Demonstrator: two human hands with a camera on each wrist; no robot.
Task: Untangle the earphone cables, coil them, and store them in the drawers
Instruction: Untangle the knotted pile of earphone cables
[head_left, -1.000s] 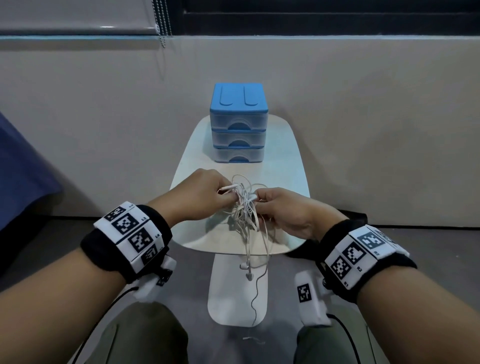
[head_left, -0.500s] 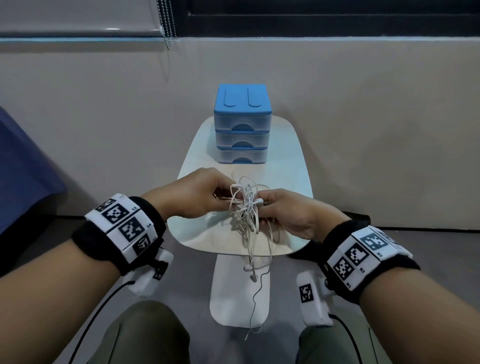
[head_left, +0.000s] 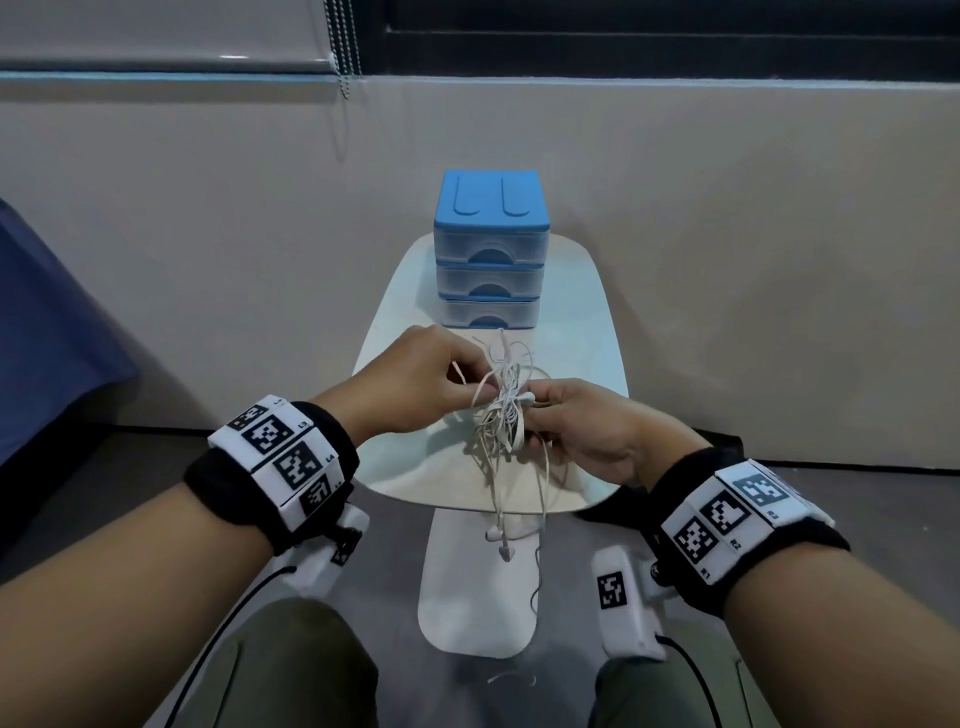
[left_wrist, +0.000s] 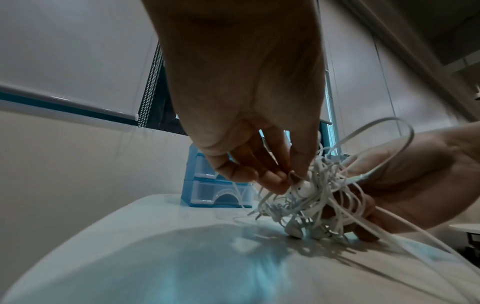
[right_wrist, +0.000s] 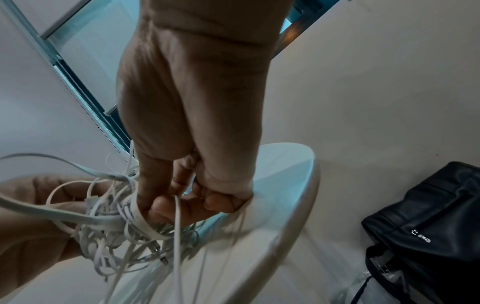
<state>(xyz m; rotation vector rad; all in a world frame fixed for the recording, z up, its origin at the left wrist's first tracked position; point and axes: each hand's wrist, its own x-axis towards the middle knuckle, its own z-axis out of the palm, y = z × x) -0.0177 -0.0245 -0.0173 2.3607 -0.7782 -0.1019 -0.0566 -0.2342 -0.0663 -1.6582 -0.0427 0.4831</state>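
A tangled bundle of white earphone cables (head_left: 503, 410) hangs between both hands just above the small white table (head_left: 587, 322). My left hand (head_left: 415, 384) pinches an earbud and strands at the bundle's left side (left_wrist: 302, 188). On the right, my right hand (head_left: 576, 421) grips the bundle, with strands wrapped around its curled fingers (right_wrist: 161, 209). Two earbuds (head_left: 498, 540) and a loose cable dangle below the table's near edge. The blue drawer unit (head_left: 491, 260), with three shut translucent drawers, stands at the back of the table.
A beige wall runs behind the table, with a window blind and bead chain (head_left: 345, 47) above. A black bag (right_wrist: 426, 226) sits on the floor to the right of the table. Blue fabric (head_left: 47, 332) lies at the left. My knees (head_left: 291, 670) are below.
The bundle has risen a little and both hands have shifted their hold on it; my left fingers now pinch strands higher on the knot. The dangling earbuds still hang below the table edge.
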